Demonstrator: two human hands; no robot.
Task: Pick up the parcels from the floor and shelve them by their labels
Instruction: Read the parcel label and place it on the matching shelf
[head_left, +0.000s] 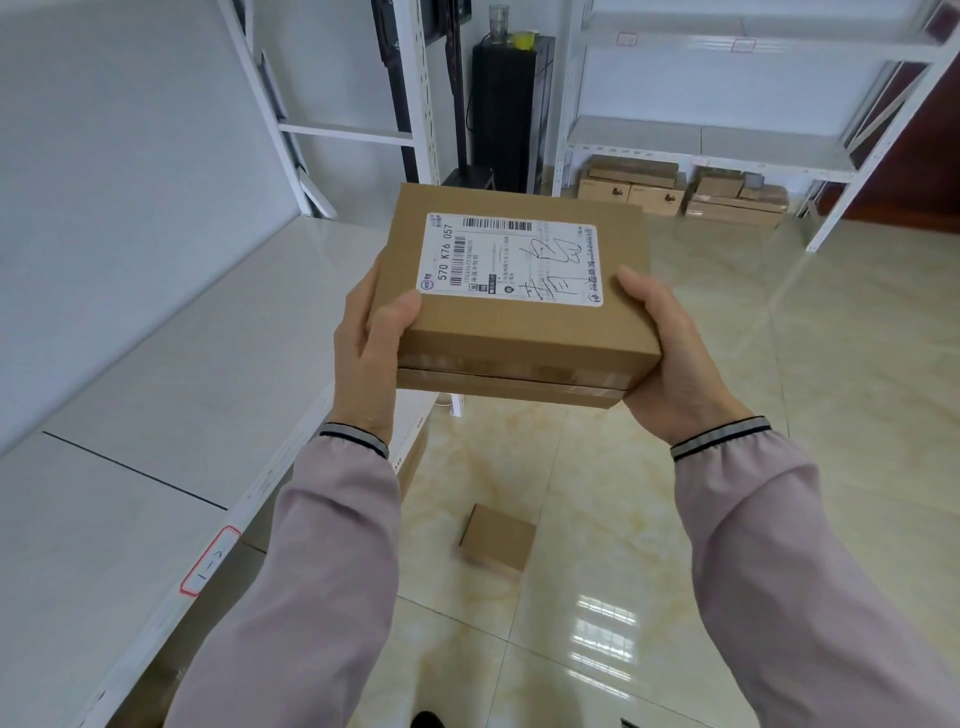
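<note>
I hold a flat brown cardboard parcel (524, 332) in front of me at chest height, its white shipping label (511, 260) facing up with handwriting on it. My left hand (371, 338) grips the parcel's left edge, thumb on top. On the right edge my right hand (670, 358) grips it the same way. A second, smaller brown parcel (496, 540) lies on the tiled floor below, between my arms. A white shelf (171, 374) runs along my left, with a red-framed tag (210, 561) on its front edge.
A second white shelving unit (727, 140) stands at the back right with several brown boxes (680, 192) under its lowest shelf. A black cabinet (506, 109) stands against the far wall. The glossy tiled floor (779, 415) stretches to the right.
</note>
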